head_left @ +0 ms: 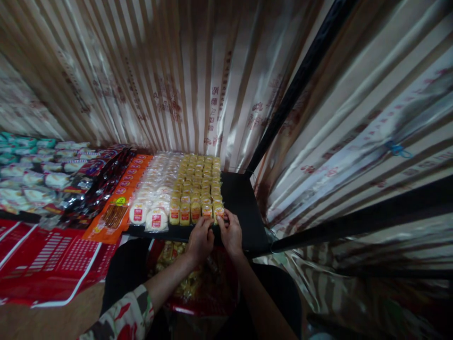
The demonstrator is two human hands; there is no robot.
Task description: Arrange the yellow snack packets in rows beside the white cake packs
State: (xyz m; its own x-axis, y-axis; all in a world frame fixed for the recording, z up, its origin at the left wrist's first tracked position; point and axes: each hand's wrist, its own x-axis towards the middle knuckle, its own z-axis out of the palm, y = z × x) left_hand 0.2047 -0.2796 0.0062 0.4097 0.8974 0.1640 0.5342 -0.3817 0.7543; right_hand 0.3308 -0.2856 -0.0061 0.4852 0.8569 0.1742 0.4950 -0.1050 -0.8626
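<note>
My left hand (200,241) and my right hand (230,232) meet at the front edge of a black shelf (244,208). Both have their fingers curled around a small yellow packaged snack (218,211) at the near end of the yellow rows (198,184). The right fingertips touch that packet; the left fingers close in just below the row. To the left of the yellow rows lie rows of round white packaged cakes (155,189).
Orange sausage packets (122,198), dark red packets (95,179) and white-green packets (31,165) fill the shelf leftward. A red bag of more snacks (191,278) sits below my arms. Striped plastic curtains (177,80) and black poles (300,75) enclose the stall.
</note>
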